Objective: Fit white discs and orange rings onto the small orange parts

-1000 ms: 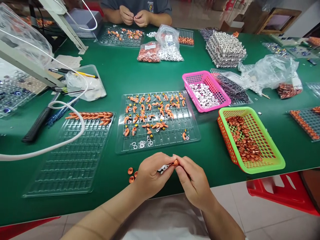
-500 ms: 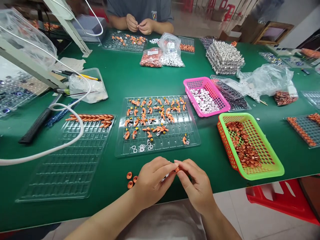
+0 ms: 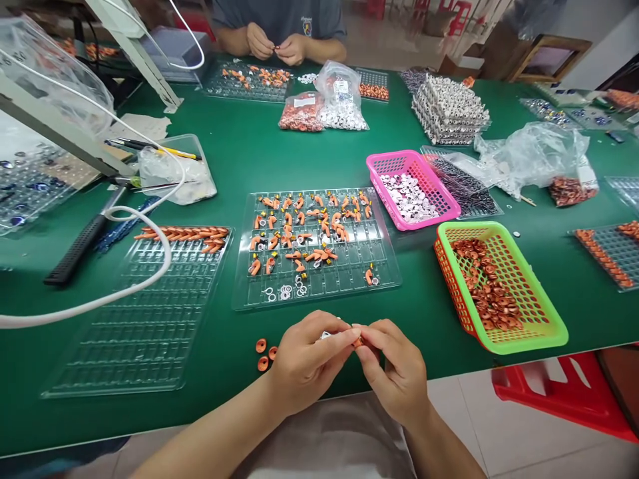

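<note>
In front of my body, my left hand (image 3: 310, 362) and my right hand (image 3: 394, 366) meet fingertip to fingertip. Pinched between them is a small orange cup-shaped piece (image 3: 358, 342), mostly covered by fingers. A bit of something white (image 3: 325, 334) shows behind my left index finger; whether that hand holds it I cannot tell. Several round orange cups with a centre hole (image 3: 262, 363) lie on the table just left of my left hand. Beyond my hands sits a clear compartment tray (image 3: 344, 266) bearing curved orange pieces with yellow ends and several white rings (image 3: 285, 292).
Right of the tray stand a pink basket (image 3: 452, 211) of white discs and a green basket (image 3: 542, 319) of orange cups. Another clear tray (image 3: 124, 346), a hammer (image 3: 74, 253) and a white cable (image 3: 167, 256) lie left. Across the table, a co-worker's hands (image 3: 277, 46) handle small parts.
My fingertips have shifted slightly right with the orange piece between them. The white bit behind my left index finger shows more clearly. The camera view has moved a little.
</note>
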The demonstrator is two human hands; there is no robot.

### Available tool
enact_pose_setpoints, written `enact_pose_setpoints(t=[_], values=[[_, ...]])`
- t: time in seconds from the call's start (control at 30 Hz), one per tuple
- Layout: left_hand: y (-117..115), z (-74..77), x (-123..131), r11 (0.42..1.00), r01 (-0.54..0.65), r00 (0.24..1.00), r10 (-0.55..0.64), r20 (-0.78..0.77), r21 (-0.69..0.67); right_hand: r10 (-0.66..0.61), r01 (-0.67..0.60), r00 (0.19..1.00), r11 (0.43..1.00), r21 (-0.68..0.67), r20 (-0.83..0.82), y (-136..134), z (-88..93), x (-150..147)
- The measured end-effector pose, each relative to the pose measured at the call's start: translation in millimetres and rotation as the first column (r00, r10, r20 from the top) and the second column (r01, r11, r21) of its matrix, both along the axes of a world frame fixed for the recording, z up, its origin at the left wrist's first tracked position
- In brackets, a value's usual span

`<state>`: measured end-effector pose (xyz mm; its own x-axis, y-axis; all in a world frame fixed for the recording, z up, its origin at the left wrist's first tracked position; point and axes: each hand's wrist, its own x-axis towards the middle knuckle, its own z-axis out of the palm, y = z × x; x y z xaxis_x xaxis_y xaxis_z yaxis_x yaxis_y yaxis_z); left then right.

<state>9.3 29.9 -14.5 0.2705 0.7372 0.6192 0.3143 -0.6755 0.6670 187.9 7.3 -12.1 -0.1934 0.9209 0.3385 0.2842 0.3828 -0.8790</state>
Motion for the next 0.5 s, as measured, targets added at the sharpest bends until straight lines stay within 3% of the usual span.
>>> enact_pose_setpoints(t=[0.27, 0.5], values=[[5, 7.0, -3, 0.98, 0.187, 0.981, -0.182, 0.07, -0.072, 0.002, -0.002, 0.999, 1.0, -0.002, -0.033, -5, -6.6, 9], [3, 5.1, -5, 0.98, 0.194, 0.98, -0.192, 0.049, -0.038, 0.102, -0.104, 0.994, 0.994, 0.04, 0.036, -4, -2.5, 18]])
